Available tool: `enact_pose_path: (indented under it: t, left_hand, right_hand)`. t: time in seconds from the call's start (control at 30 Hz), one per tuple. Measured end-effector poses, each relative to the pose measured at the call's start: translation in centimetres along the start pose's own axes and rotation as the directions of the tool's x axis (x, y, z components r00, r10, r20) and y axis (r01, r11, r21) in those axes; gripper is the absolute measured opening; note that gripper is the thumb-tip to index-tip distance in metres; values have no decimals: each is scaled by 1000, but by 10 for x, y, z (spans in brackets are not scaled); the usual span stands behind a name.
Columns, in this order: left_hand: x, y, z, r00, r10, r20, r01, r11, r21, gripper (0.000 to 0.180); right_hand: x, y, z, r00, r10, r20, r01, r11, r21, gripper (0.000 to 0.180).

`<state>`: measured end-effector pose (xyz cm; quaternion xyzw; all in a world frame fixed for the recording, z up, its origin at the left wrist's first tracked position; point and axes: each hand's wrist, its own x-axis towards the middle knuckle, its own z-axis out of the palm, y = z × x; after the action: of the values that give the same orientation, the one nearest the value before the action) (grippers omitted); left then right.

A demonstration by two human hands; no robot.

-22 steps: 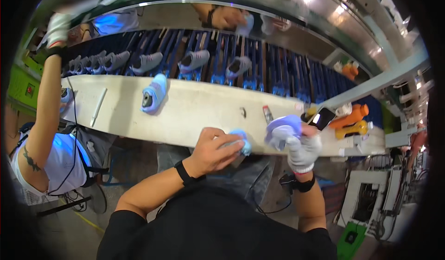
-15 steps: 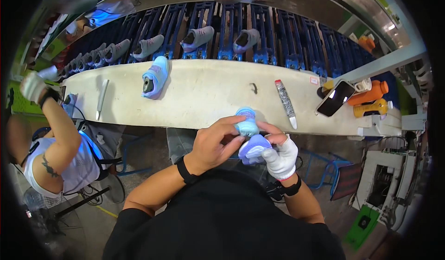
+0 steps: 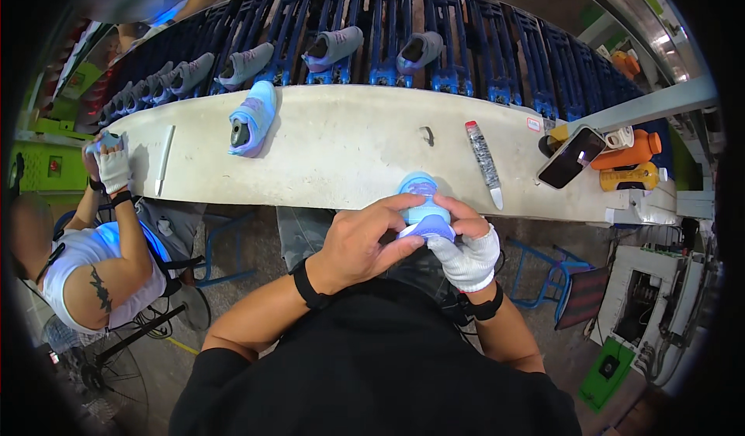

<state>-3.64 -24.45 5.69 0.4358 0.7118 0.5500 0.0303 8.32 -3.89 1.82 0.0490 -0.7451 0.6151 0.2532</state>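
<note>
Both hands point(image 3: 411, 238) cupping rounded pale-blue shoe point(image 3: 423, 203), white workbench point(image 3: 341, 149)

1. Workbench point(image 3: 349, 149): long, pale, slightly curved by the lens, spanning the width of the view.
2. Conveyor rack point(image 3: 466, 40): dark blue slats running behind the workbench.
3. Floor point(image 3: 240, 234): grey concrete below the bench edge.
4. Stool point(image 3: 543, 281): blue metal frame, right.
5. Fan point(image 3: 85, 350): lower left floor.

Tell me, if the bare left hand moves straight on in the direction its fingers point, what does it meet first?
The left hand points right, across the light blue shoe that both hands hold. Going on, it would probably first meet the gloved right hand, whose fingers grip the same shoe from the other side. Depth is unclear.
</note>
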Motion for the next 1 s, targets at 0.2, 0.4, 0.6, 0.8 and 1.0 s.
enact_pose_path:
  t: [0.2, 0.4, 0.6, 0.8, 1.0]
  left_hand:
    - [-5, -7, 4, 999, 26, -44, -30, 994, -103, 35]
    - [5, -7, -30, 989, -77, 128, 81, 996, -31, 34]
    - [68, 32, -61, 926, -70, 370, -115, 883, 455, 87]
    - [42, 5, -64, 881, -240, 408, 0, 862, 507, 89]
    - [22, 3, -56, 926, -214, 311, 15, 844, 537, 80]
  right_hand:
    - [-5, 11, 8, 998, -59, -30, 60, 998, 13, 37]
    - [18, 15, 22, 993, -112, -33, 105, 982, -157, 40]
    - [36, 4, 37, 979, -142, 149, 188, 911, -368, 43]
    - [13, -3, 23, 971, 193, 145, -79, 822, -564, 38]
    - [14, -2, 32, 972, 233, 38, -181, 840, -512, 40]
